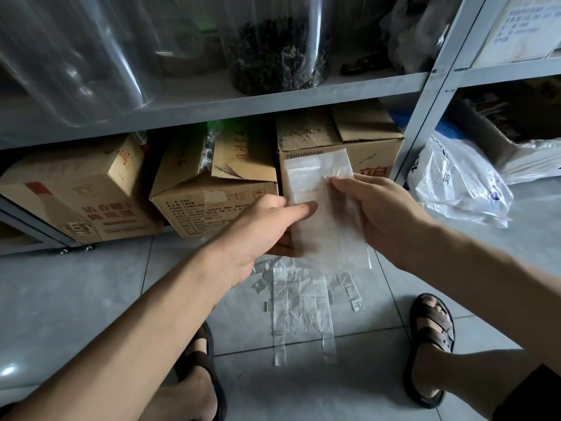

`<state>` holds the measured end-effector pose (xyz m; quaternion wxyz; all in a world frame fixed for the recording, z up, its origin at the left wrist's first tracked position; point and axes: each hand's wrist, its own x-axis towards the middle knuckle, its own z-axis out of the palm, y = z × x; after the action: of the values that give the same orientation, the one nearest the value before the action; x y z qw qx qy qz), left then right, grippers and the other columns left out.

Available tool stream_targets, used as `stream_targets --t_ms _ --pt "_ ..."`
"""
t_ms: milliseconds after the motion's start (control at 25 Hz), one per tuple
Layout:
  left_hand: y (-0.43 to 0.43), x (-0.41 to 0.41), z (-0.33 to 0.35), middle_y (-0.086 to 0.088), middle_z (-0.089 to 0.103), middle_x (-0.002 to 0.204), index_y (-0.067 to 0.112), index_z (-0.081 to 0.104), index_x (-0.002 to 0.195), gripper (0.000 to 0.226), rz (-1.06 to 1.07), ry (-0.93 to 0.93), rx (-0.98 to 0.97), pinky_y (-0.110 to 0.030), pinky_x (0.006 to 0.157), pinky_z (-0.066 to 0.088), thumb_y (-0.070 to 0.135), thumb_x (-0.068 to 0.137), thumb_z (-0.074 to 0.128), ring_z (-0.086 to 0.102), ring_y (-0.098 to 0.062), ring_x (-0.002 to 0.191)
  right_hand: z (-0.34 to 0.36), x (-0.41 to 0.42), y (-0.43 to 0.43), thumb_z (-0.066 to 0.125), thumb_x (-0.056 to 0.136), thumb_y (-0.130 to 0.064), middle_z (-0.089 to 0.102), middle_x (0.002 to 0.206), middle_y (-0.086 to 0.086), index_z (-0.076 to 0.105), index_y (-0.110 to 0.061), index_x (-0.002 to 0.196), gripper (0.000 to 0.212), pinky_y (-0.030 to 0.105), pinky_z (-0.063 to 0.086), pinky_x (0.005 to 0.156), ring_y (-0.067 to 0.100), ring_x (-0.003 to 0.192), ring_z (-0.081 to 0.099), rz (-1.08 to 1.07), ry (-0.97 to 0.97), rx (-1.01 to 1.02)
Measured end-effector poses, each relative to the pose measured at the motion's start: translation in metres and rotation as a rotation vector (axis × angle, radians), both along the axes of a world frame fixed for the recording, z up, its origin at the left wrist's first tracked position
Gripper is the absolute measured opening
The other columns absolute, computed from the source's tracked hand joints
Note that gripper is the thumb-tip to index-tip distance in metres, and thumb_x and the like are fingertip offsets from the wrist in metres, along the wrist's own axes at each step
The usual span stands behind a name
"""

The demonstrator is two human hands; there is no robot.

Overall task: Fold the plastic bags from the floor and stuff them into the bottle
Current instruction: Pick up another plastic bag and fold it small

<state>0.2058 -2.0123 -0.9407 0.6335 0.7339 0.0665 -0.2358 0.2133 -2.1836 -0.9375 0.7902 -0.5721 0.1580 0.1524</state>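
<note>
In the middle of the frame the person held a folded clear bag (321,189) up in front of the cardboard boxes (212,192). The left hand (258,235) pinched its left edge, thumb on the front and fingers behind. The right hand (385,214) gripped the right edge in the same way, the thumb tip across the front. In the lower middle, more clear bags (300,305) lay flat on the grey floor tiles (91,299), between two feet in brown sandals (431,335). A white printed bag (455,186) lay on the floor at the right, beside the shelf post (425,117)
</note>
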Motion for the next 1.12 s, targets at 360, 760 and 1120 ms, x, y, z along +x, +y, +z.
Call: stream_targets --t_ms 360,760,1120 --pt "0.004 0.005 0.002 -0.008 0.077 0.093 0.01 0.074 0.097 0.023 0.138 -0.123 0.032 -0.025 0.053 0.056 0.022 0.102 0.056 0.072 -0.016 0.078 0.0 0.003 -0.006 0.06 0.094 -0.005 0.073 0.095 0.013 0.07 0.008 0.105 0.019 0.029 0.058 0.078 0.021 0.081 0.069 0.149 -0.162 -0.144" --pt "0.012 0.006 0.012 -0.013 0.076 0.097 -0.002 0.069 0.105 0.034 0.104 -0.114 -0.001 -0.032 0.062 0.06 0.03 0.097 0.062 0.071 -0.016 0.074 -0.002 0.003 -0.013 0.065 0.092 -0.002 0.074 0.082 0.012 0.071 0.005 0.102 0.014 0.021 0.055 0.066 0.013 0.067 0.068 0.236 -0.301 -0.349" --pt "0.027 0.014 0.012 -0.014 0.077 0.093 0.008 0.079 0.091 0.014 0.055 -0.167 0.08 -0.04 0.084 0.056 0.019 0.086 0.073 0.072 -0.028 0.085 0.002 0.002 -0.017 0.066 0.089 -0.002 0.075 0.083 0.009 0.073 -0.001 0.102 0.015 0.021 0.056 0.066 0.012 0.067 0.069 0.273 -0.32 -0.334"
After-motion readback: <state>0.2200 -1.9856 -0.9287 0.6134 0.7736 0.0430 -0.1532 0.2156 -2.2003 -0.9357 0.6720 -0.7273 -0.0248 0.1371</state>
